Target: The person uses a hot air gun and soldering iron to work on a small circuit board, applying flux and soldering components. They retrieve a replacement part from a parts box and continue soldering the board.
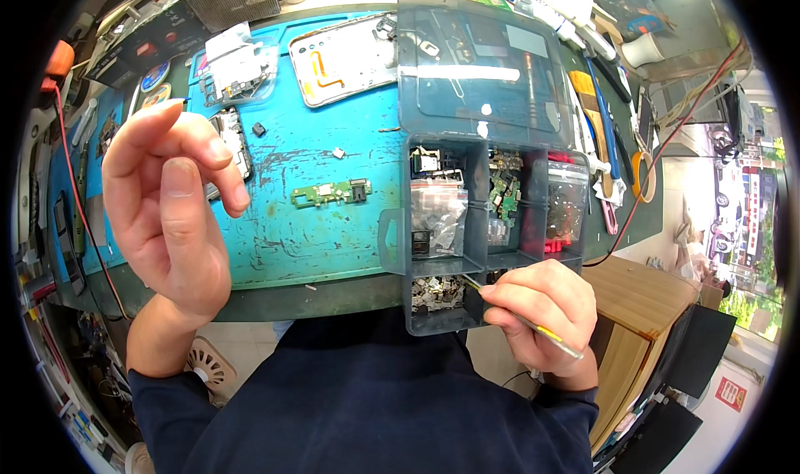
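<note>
My left hand (177, 212) is raised over the left of the blue mat, palm turned up, its fingers loosely bent and apart with nothing seen in them. Pinched in my right hand (546, 316) are metal tweezers (533, 326), their tips angled toward the near compartments of a dark plastic parts box (442, 264). Small metal pieces (437, 292) fill its near left compartment. Behind them lie clear bags (439, 216) and green circuit boards (504, 182). The box's clear lid (479, 74) stands open at the back. A green charging board (332, 192) lies on the mat between my hands.
A phone back frame (343, 57) with an orange flex strip lies at the far side of the mat (283, 253). A clear tray (237, 74) holds phone parts. Brushes (596, 116) and a yellow tape roll (642, 174) lie right. A wooden cabinet (633, 295) stands beside the bench.
</note>
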Demonstrator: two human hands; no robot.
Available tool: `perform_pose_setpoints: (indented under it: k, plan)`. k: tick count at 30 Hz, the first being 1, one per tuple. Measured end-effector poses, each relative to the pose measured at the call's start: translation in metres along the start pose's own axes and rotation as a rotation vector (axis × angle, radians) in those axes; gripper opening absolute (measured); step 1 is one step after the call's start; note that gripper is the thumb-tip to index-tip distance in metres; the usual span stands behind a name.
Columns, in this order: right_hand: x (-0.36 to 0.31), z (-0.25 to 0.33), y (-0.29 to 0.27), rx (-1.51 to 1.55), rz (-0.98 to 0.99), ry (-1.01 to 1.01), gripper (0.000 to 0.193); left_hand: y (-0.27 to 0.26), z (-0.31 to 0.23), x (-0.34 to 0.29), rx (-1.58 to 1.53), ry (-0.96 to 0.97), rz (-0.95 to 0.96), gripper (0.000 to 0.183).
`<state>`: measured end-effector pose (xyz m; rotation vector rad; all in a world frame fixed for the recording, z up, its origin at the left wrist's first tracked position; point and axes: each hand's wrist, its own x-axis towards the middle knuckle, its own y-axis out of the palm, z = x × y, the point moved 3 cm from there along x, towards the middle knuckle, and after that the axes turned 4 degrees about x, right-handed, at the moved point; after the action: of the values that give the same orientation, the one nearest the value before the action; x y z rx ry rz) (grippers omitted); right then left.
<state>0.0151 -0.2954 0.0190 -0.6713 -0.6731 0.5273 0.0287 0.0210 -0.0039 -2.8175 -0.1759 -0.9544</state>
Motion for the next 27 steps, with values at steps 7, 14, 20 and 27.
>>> perform_pose_setpoints:
  k: [7, 14, 20, 27]
  plan:
    - [-0.016, -0.004, -0.012, 0.394, -0.261, 0.541, 0.013, 0.001, -0.001, 0.001, 0.014, -0.020, -0.010, 0.033]
    - [-0.022, -0.014, -0.017, 0.717, -0.403, 0.820, 0.024, 0.012, 0.001, -0.007, -0.058, -0.116, 0.016, 0.029]
    - [-0.009, -0.016, -0.013, 0.885, -0.410, 0.781, 0.028, 0.038, -0.009, -0.015, 0.034, -0.128, 0.387, 0.025]
    - [0.023, 0.009, 0.008, 0.807, -0.219, 0.625, 0.022, 0.062, -0.016, -0.035, -0.576, -0.839, 0.559, 0.021]
